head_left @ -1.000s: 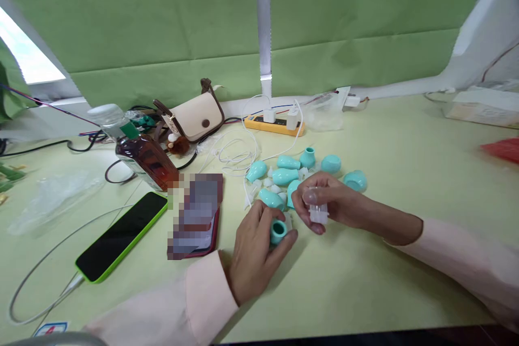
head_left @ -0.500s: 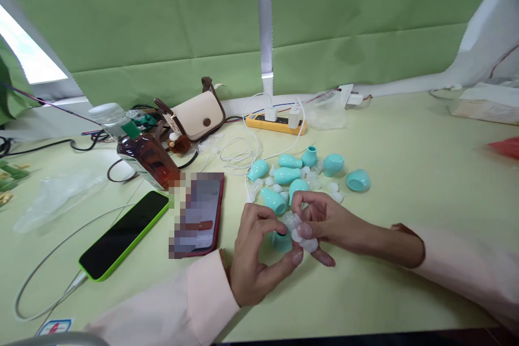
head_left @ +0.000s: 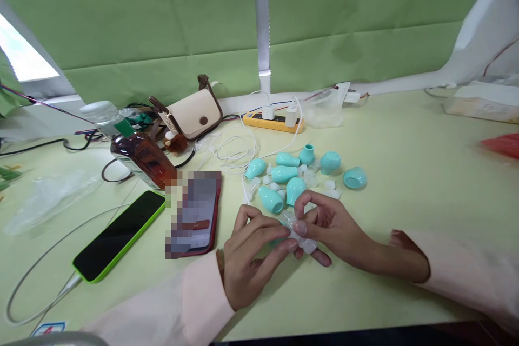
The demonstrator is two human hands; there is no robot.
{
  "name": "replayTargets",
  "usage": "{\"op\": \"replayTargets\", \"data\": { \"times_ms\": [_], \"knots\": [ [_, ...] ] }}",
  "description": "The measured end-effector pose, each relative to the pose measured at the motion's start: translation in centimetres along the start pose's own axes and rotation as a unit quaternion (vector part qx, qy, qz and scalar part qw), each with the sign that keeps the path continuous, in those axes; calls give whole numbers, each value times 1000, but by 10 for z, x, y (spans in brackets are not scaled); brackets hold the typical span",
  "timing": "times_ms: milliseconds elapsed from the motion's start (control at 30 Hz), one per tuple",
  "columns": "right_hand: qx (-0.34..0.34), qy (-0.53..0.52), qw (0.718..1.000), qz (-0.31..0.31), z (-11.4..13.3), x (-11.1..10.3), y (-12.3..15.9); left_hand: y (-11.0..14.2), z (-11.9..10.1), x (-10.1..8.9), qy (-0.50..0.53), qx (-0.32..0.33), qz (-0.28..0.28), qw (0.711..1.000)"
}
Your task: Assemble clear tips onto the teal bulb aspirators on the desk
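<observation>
Cloudy, translucent plastic pieces (head_left: 308,246) are held by my right hand (head_left: 334,227), its thumb pressing them against the fingers. From the other side my left hand (head_left: 253,257) closes in, thumb and fingertips pinching the same small pieces. Their exact shape is partly hidden by the fingers. Behind my left fingers a turquoise part (head_left: 278,239) shows only in part. Just beyond both hands lie several glossy turquoise bulb-shaped pieces (head_left: 284,174), with small whitish plastic bits (head_left: 310,178) scattered among them. One round turquoise piece (head_left: 354,178) rests apart on the right.
Left of my hands are a red-cased phone (head_left: 198,216) and a green-cased phone (head_left: 119,235) on a cable. A tilted bottle (head_left: 141,157), a cream handbag (head_left: 194,113) and a yellow power strip (head_left: 251,119) stand farther back. Something red (head_left: 503,145) is at the right edge.
My left fingers have moved from a wide, open curve to a pinch on the plastic pieces. The view has shifted slightly; my right hand keeps its hold.
</observation>
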State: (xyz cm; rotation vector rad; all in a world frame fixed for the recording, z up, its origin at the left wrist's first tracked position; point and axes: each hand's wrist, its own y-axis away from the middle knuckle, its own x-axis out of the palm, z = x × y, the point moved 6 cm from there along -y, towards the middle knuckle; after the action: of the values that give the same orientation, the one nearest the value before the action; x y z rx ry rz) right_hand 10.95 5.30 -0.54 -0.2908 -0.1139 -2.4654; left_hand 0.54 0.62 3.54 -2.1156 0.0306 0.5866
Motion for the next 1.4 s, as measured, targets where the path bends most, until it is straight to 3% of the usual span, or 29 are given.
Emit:
{"op": "replayTargets", "data": {
  "times_ms": [200,333,567,967,1233,1333,1400],
  "knots": [
    [-22,28,997,-73,3,-4,4,-3,-13,0,-156,93,2,983],
    [-26,48,992,-110,4,-5,7,1,-12,3,-222,119,47,967],
    [-25,76,991,-107,7,-4,7,-9,-17,-4,-156,103,-11,982],
    [-58,146,983,-94,13,-7,7,-7,-15,2,-117,113,31,986],
    [-108,206,969,-85,22,-2,10,-3,-18,4,-215,142,58,964],
    [-78,185,977,-73,19,-1,9,-7,-19,5,-180,136,68,972],
    [-50,157,984,-62,16,-1,8,-10,-17,5,-136,94,71,984]
  ]
}}
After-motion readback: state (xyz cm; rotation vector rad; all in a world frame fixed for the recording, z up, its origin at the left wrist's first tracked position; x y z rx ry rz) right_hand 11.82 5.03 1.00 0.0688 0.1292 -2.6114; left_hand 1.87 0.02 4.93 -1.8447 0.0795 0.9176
